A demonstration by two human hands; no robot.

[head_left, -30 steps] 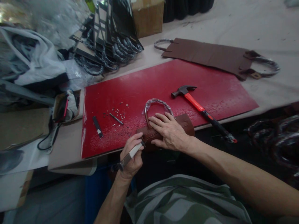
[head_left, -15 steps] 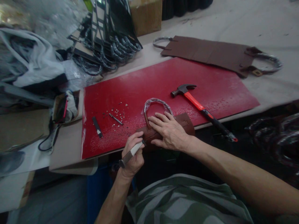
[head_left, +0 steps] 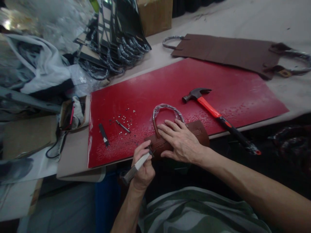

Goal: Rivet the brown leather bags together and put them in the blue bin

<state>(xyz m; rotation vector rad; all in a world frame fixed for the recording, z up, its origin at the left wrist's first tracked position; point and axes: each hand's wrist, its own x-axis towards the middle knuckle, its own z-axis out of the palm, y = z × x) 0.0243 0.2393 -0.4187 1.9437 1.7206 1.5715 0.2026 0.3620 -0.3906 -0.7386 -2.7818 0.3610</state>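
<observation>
My left hand (head_left: pixel 143 171) is closed around a flat steel leather punch (head_left: pixel 137 167), its flared head toward me. The punch's far end is at the left edge of a brown leather bag piece (head_left: pixel 200 131), curled over the board's near edge; whether it touches the leather I cannot tell. My right hand (head_left: pixel 181 140) lies flat on this leather with its fingers spread. Beyond those fingers stands the piece's arched handle (head_left: pixel 167 106), wrapped in clear plastic. A claw hammer (head_left: pixel 209 106) with a red and black handle rests to the right.
On the red board (head_left: pixel 145 87) lie a second flat punch (head_left: pixel 104 134), a thin metal rod (head_left: pixel 123 126) and small round bits. Behind are a brown leather panel (head_left: pixel 225 51) with handles, dark handled pieces (head_left: pixel 126 53) and a cardboard box (head_left: pixel 155 16). A small open case (head_left: pixel 73 111) sits left.
The whole view has shifted slightly, so things appear farther right. The punch's far end is now closer against the leather's left edge, while my right hand keeps its place on the leather.
</observation>
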